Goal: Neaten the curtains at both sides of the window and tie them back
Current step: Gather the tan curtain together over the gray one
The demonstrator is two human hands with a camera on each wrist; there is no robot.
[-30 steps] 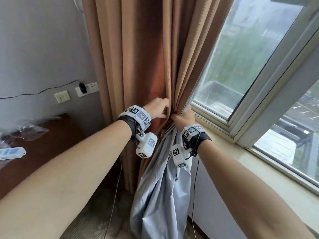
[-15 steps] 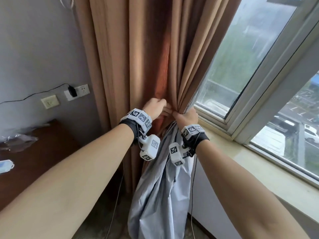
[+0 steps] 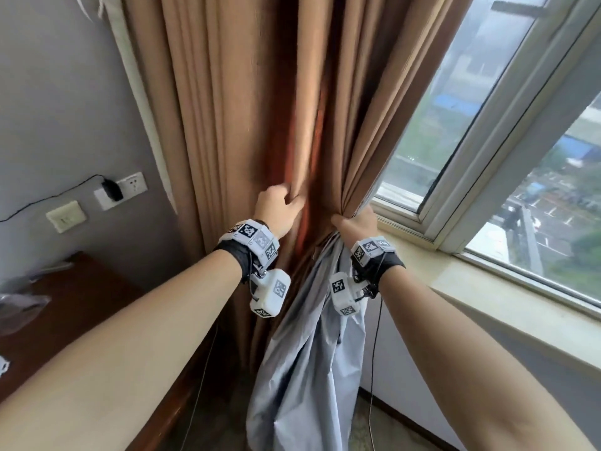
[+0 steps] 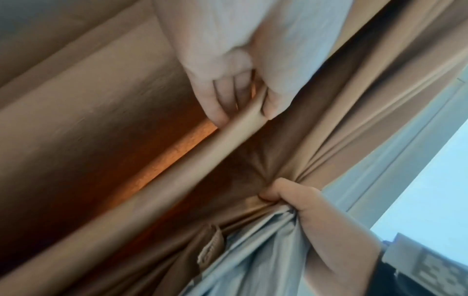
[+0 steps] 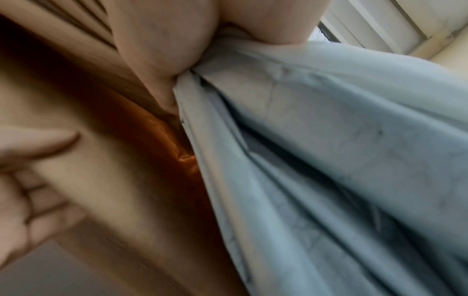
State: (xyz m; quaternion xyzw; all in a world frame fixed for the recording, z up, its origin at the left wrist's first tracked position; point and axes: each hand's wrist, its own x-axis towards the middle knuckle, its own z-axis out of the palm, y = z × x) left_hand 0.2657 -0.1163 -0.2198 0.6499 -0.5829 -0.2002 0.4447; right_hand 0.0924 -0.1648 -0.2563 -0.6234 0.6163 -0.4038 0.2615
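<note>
A tan curtain (image 3: 247, 118) hangs in long folds left of the window (image 3: 461, 102), its pale grey lining (image 3: 312, 362) spilling out below. My left hand (image 3: 279, 206) pinches one rounded fold (image 4: 202, 158) of the tan curtain between thumb and fingers. To its right, my right hand (image 3: 356, 222) grips the gathered window-side edge of the curtain together with the lining (image 5: 329, 160). In the left wrist view, the right hand (image 4: 298, 202) clutches the bunched cloth below the left hand (image 4: 240, 96). The right fingers are hidden in the cloth.
A pale band (image 3: 140, 102) hangs down the grey wall left of the curtain. Wall sockets with a black plug (image 3: 112, 190) sit over a dark wooden desk (image 3: 74, 304). A stone sill (image 3: 487, 288) runs under the window. Thin cables (image 3: 374, 369) hang toward the floor.
My left hand has moved left and a little up, away from the right hand, drawing out one fold. The right hand keeps its grip in about the same place.
</note>
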